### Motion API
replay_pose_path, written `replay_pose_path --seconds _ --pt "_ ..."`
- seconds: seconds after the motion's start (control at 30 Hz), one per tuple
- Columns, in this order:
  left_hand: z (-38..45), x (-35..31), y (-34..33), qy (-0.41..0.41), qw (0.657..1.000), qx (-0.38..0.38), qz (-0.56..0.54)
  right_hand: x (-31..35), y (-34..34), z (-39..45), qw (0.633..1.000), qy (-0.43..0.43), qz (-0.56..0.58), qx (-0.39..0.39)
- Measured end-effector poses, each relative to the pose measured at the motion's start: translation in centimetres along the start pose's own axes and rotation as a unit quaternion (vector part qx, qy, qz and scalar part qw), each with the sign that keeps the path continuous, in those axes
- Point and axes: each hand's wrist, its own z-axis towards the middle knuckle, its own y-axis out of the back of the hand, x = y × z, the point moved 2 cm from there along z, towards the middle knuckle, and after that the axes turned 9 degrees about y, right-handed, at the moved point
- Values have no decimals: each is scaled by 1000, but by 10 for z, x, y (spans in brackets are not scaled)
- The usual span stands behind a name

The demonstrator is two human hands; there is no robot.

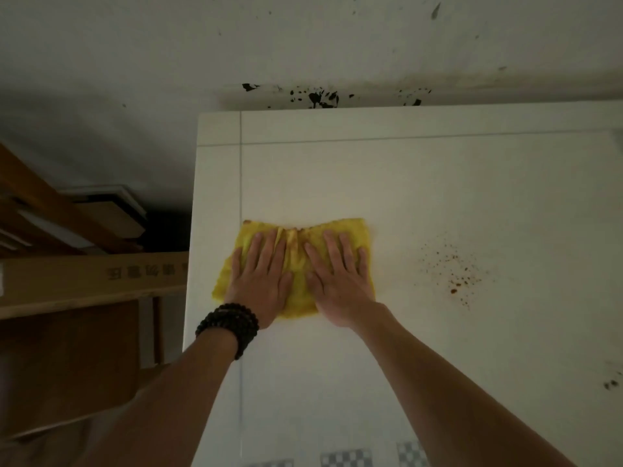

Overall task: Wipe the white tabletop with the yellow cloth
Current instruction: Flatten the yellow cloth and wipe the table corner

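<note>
A yellow cloth [296,261] lies spread on the white tabletop [438,183], near its left edge. My left hand [261,281] presses flat on the cloth's left half, fingers apart, with a dark bead bracelet on the wrist. Beside it my right hand [337,278] presses flat on the right half. The cloth bunches into a ridge between the two hands. A patch of reddish-brown specks [453,267] marks the tabletop to the right of the cloth.
The table's far edge meets a white wall with black marks [320,97]. Left of the table stand a long cardboard box [94,274] and stacked wooden boards [67,217]. A few dark spots [612,384] sit at the right edge.
</note>
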Motion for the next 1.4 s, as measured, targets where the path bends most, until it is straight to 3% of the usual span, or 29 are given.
replay_pose_path --seconds 0.27,0.5,0.67,1.13,1.4 --pt "142 2 29 29 999 -22 -19 -35 65 114 999 -21 16 -26" --pt "156 -3 34 46 998 -10 -30 -38 76 130 1000 -12 7 -17" --pt "108 -9 23 47 999 3 -21 -29 56 90 1000 -11 10 -8" --pt "-127 -32 -31 38 999 20 -18 31 -49 -106 999 -1 -2 39" --pt "-152 -31 -38 32 999 30 -9 31 -63 -126 1000 9 -4 27"
